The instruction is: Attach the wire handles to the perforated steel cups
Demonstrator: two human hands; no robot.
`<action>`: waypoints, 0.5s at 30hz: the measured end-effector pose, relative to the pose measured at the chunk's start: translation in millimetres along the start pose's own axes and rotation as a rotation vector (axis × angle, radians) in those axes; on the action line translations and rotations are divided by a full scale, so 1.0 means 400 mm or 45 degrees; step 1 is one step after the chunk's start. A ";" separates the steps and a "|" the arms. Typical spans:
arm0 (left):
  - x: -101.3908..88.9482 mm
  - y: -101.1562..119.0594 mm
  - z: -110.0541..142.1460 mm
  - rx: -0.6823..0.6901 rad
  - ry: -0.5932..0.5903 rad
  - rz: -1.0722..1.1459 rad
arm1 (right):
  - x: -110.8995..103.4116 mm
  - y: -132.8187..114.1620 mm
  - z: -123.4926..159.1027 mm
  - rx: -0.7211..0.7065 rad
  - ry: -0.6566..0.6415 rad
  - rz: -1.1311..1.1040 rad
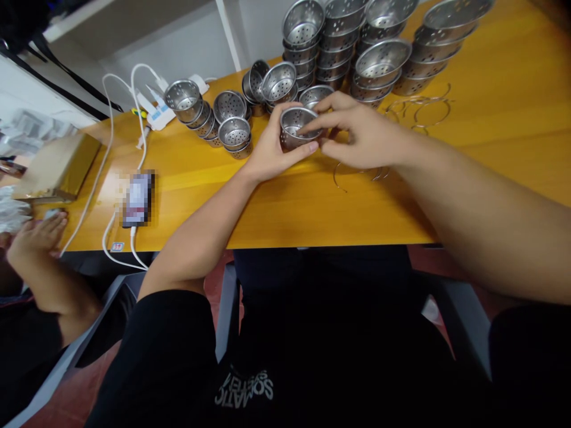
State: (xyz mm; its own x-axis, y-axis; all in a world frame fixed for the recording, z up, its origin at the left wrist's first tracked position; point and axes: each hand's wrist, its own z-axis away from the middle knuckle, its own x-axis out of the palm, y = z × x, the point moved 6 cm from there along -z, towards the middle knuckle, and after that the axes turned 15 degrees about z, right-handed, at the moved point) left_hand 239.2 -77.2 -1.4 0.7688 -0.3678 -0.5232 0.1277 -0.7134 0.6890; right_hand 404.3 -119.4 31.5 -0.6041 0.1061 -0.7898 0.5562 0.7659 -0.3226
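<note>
My left hand [272,148] is wrapped around a small perforated metal cup [294,139], thumb along the near side and fingers behind it. The cup is tilted so that its mouth faces me. From the right, my right hand [357,131] reaches over the cup, its fingers apart and the index fingertip inside the mouth. Whether a thin wire lies under that fingertip I cannot make out. Below my right hand, thin curved wires [341,181] lie on the table. Another perforated cup [316,95] stands just behind my hands.
Tall stacks of perforated cups [336,44] line the back of the yellow table [285,220]. Shorter cup stacks [234,134] stand left. Wire rings [430,110] lie right. A phone [138,199] with white cables, a power strip [158,116], a cardboard box [62,169] and another person's hand [35,238] are further left.
</note>
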 end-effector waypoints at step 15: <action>-0.034 0.024 -0.005 0.029 0.061 -0.095 | 0.009 0.051 0.015 0.049 0.042 -0.031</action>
State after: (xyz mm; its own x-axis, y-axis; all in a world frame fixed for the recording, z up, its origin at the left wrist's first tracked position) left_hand 231.3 -78.0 13.3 0.7868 -0.2843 -0.5479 0.1720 -0.7515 0.6370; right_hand 416.9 -107.1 19.1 -0.6360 0.1088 -0.7640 0.5620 0.7438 -0.3619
